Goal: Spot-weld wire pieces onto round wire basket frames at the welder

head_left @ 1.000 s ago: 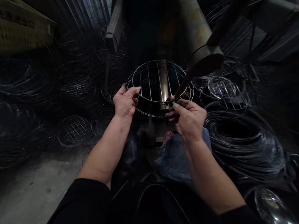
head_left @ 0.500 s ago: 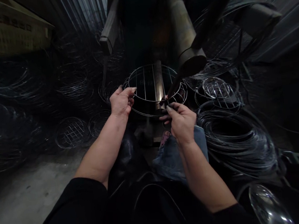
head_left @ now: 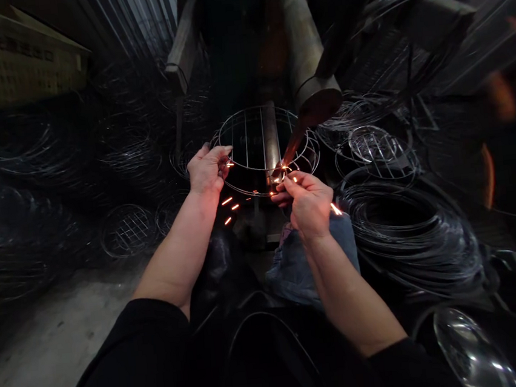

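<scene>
Where the concrete floor (head_left: 73, 357) spreads across the lower left of the frame, we see it pale and bare-surfaced, darkening toward stacked wire rings. A yellowish crate (head_left: 12, 59) fills the upper left corner, and a big coil of wire (head_left: 427, 244) lies at the right. A stout metal cylinder (head_left: 305, 43) slants down from the top, right of centre, with a dark arm (head_left: 296, 138) reaching from its end. At the lower right we see a shiny rounded metal piece (head_left: 476, 349).

Near the middle of the frame is our wire rack (head_left: 246, 138), round and silvery, made of thin wire: an upper ring crossed by bars running away from us, and another ring showing below it. A brass-coloured rod (head_left: 270, 134) shows among the bars.

Our left hand (head_left: 205, 171) has its grip closed on the rack's left rim, thumb on top, fingers curled under. Our right hand (head_left: 310, 203) has its grip pinched at the near right rim; whether a small separate piece is also between the fingertips we cannot tell. Just beside them the arm's tip glows orange, and sparks (head_left: 226, 201) streak below the rack.
</scene>
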Demonstrator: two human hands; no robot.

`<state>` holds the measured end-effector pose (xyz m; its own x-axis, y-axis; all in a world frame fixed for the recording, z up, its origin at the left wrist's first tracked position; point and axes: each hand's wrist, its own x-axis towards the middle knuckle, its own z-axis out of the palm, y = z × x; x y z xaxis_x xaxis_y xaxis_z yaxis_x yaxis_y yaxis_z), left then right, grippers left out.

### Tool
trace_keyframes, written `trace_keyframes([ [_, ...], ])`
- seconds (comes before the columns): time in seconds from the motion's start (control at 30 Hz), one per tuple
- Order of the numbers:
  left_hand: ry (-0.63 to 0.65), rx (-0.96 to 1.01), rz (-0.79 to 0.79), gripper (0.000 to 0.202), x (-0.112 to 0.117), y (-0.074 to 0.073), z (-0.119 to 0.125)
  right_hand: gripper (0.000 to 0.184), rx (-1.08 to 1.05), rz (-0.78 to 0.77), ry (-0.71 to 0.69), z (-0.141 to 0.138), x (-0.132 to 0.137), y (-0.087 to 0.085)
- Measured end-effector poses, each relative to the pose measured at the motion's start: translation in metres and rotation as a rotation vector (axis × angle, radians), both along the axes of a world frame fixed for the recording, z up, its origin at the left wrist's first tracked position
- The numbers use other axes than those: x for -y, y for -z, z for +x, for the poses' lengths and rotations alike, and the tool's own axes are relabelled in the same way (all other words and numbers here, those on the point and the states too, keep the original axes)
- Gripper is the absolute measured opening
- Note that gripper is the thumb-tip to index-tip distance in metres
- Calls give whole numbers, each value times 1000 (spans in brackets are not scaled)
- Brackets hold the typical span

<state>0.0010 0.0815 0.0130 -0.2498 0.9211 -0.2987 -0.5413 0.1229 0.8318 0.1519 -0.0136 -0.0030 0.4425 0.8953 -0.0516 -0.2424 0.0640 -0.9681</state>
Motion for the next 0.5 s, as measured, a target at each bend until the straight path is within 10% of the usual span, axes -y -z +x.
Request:
trace_keyframes([
  [0.33, 26, -16, -16, 34, 0, -3, 0, 33, -135, 88, 215, 30, 32, 12],
  [0.5, 1, 5, -36, 42, 3, -5, 2, 36, -22, -115, -2, 55, 60, 47],
])
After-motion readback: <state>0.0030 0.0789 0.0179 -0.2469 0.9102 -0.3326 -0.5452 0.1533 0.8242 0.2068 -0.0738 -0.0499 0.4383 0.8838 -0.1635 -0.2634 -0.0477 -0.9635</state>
